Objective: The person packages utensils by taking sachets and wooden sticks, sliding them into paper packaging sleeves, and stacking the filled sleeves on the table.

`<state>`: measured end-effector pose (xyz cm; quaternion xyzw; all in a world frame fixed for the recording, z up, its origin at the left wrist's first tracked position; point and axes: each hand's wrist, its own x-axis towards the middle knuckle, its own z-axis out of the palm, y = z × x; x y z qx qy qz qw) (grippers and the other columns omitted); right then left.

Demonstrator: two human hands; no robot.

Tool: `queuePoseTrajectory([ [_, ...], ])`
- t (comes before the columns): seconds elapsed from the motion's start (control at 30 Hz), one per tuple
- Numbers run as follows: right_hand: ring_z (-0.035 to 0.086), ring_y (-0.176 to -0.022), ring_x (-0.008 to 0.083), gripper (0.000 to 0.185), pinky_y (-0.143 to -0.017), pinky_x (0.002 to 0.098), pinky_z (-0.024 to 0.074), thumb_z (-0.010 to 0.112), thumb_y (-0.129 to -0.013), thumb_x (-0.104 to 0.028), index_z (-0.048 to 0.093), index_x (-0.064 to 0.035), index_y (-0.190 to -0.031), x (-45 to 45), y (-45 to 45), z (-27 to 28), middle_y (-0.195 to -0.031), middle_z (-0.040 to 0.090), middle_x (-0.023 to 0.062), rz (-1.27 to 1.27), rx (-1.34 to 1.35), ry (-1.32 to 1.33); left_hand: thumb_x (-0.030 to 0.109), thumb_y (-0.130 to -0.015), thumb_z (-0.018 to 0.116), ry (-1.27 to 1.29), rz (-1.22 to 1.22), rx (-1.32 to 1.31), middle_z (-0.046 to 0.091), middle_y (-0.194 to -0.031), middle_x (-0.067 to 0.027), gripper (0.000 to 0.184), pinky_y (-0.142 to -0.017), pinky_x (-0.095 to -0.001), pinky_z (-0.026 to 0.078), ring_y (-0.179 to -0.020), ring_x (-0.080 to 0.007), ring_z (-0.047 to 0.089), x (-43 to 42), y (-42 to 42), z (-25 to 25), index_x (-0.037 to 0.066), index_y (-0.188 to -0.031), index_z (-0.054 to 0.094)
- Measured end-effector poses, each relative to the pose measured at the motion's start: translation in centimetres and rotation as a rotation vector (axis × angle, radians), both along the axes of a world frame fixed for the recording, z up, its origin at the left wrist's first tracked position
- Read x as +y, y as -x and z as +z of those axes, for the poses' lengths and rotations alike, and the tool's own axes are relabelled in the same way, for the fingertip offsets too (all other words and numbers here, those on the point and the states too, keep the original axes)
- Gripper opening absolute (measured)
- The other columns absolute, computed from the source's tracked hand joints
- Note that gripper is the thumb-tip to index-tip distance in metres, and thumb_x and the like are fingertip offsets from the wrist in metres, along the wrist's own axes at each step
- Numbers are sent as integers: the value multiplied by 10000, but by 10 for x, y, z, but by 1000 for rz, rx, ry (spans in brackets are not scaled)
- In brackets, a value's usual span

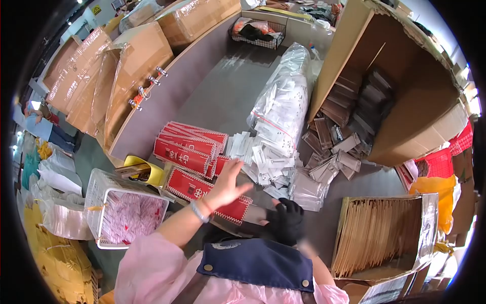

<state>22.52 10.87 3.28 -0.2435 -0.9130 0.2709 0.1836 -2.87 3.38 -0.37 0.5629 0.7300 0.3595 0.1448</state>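
My left hand [225, 188] is bare and spread wide, thumb well apart from the fingers, with nothing in its grip that I can see. My right hand [286, 221], in a black glove that leaves some fingertips bare, is curled near the table edge; I cannot tell whether it holds anything. A pale strip [255, 215] lies just beside its fingertips, and I can't make out whether they touch it.

I judge that I am between grips, reaching among the supplies, with nothing clearly picked up. Taking a red card would call for closing the left fingers flat on one edge and parting it from its neighbours; a slip would call for a finer pinch, since they lie tangled.

The near red cards [188, 183] run under my left hand and wrist, showing on both sides. The far red cards [190, 148] are fanned in an overlapping pile beyond those fingers and to the left. Straight past the left fingertips lie the loose white slips [263, 161], spilling below a big clear bag [283, 93]. Beyond my right fingers, a little to the right, are clear packs [308, 188].

Farther out to the right stands a box of sticks [377, 233], with a tall carton [420, 96] of dark packs [372, 104] beyond. Left of my left wrist are a yellow bin [157, 175] and a white basket [96, 205].
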Motion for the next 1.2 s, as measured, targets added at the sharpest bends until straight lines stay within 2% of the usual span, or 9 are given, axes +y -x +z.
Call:
queuePoseTrajectory([
  [0.03, 568, -1042, 330, 605, -888, 456, 408, 806, -698, -368, 587, -78, -1182, 4, -8, -1, -1130, 599, 121, -86, 12, -21, 360, -781, 795, -21, 19, 44, 391, -1425, -317, 813, -1122, -471, 318, -1323, -461, 377, 20, 10, -10, -13, -1401, 424],
  [0.23, 549, -1048, 345, 477, -933, 463, 412, 787, -739, -249, 614, -66, -1145, 12, -55, -6, -1134, 600, 138, -344, -1, -39, 413, -854, 693, 346, 111, 189, 394, -1426, -322, 771, -1108, -493, 329, -1307, -472, 383, 92, 0, -23, -28, -1414, 399],
  [0.37, 546, -1050, 349, 467, -937, 462, 415, 784, -739, -227, 614, -68, -1143, 12, -65, -4, -1132, 601, 135, -379, -16, -35, 380, -841, 701, 236, 149, 32, 472, -1363, -286, 672, -1086, -483, 352, -1279, -455, 412, 81, -33, -29, -2, -1357, 502],
  [0.57, 544, -1066, 358, 458, -941, 464, 420, 783, -732, -188, 612, -60, -1137, 20, -76, -3, -1135, 604, 138, -410, -10, -51, 225, -778, 764, 173, 153, -179, 660, -997, -170, 287, -828, -397, 517, -874, -313, 643, 65, -20, -15, 20, -967, 699],
  [0.67, 546, -1072, 364, 456, -945, 460, 423, 780, -729, -153, 607, -51, -1138, 24, -90, 5, -1136, 606, 147, -494, 10, 7, 177, -776, 770, 177, 122, -332, 669, -889, -134, 269, -706, -353, 537, -727, -259, 660, 64, -18, -3, 2, -967, 698],
  [0.73, 550, -1070, 369, 446, -942, 457, 427, 775, -726, -127, 608, -45, -1132, 26, -102, 8, -1137, 610, 154, -577, 19, -17, 178, -766, 783, 211, 109, -325, 652, -908, -126, 274, -736, -369, 527, -803, -282, 652, 64, -24, 11, 28, -979, 698],
  [0.8, 552, -1072, 368, 433, -943, 457, 427, 770, -731, -121, 613, -44, -1128, 29, -112, 8, -1138, 612, 154, -608, 9, -60, 196, -760, 793, -162, 22, 305, 635, -941, -116, 286, -789, -398, 507, -891, -318, 621, 72, -35, 20, 61, -991, 692],
  [1.03, 552, -1082, 369, 423, -950, 472, 424, 763, -740, -131, 615, -39, -1126, 35, -146, 8, -1147, 617, 156, -717, 4, -132, 193, -747, 759, -66, -36, 325, 611, -932, -104, 208, -763, -462, 459, -929, -323, 576, 137, -76, -7, 81, -893, 664],
  [1.2, 598, -1057, 356, 364, -954, 419, 473, 751, -797, -106, 621, 25, -1111, 42, -255, -16, -1110, 640, 196, -1158, -38, -164, 140, -729, 757, -134, -149, 120, 610, -878, -108, 156, -768, -467, 461, -888, -324, 578, 133, -74, 3, 65, -813, 649],
])
